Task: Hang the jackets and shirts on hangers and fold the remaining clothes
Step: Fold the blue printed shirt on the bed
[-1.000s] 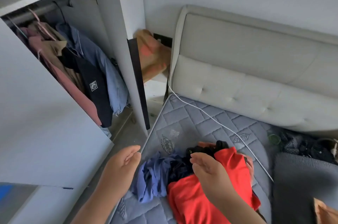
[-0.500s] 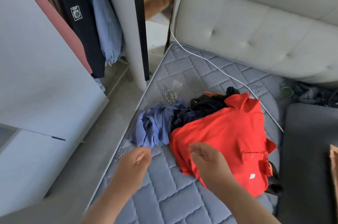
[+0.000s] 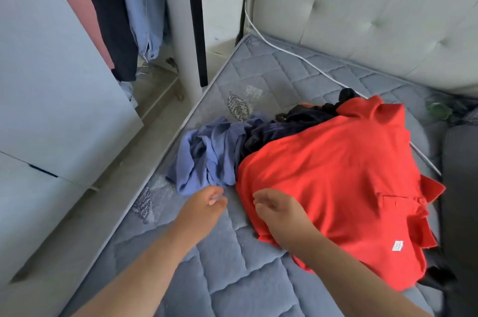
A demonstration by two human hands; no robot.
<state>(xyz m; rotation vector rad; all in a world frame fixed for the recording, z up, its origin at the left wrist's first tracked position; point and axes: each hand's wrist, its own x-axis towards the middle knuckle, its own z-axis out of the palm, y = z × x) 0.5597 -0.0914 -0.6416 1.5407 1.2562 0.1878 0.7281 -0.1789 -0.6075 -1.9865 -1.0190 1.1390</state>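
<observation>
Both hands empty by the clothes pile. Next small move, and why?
Probably lower the right hand onto the near edge of the red shirt and grip it. The shirt lies topmost and has a collar, so it is likely one to hang. That hand hovers at its edge, loosely curled, holding nothing. The left hand is empty beside the blue garment.

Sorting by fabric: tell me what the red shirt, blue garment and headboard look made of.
Red shirt: matte knit, probably cotton; collar and placket suggest a polo. Blue garment: thin woven cloth, finely creased. Headboard: smooth tufted upholstery, perhaps faux leather.
</observation>
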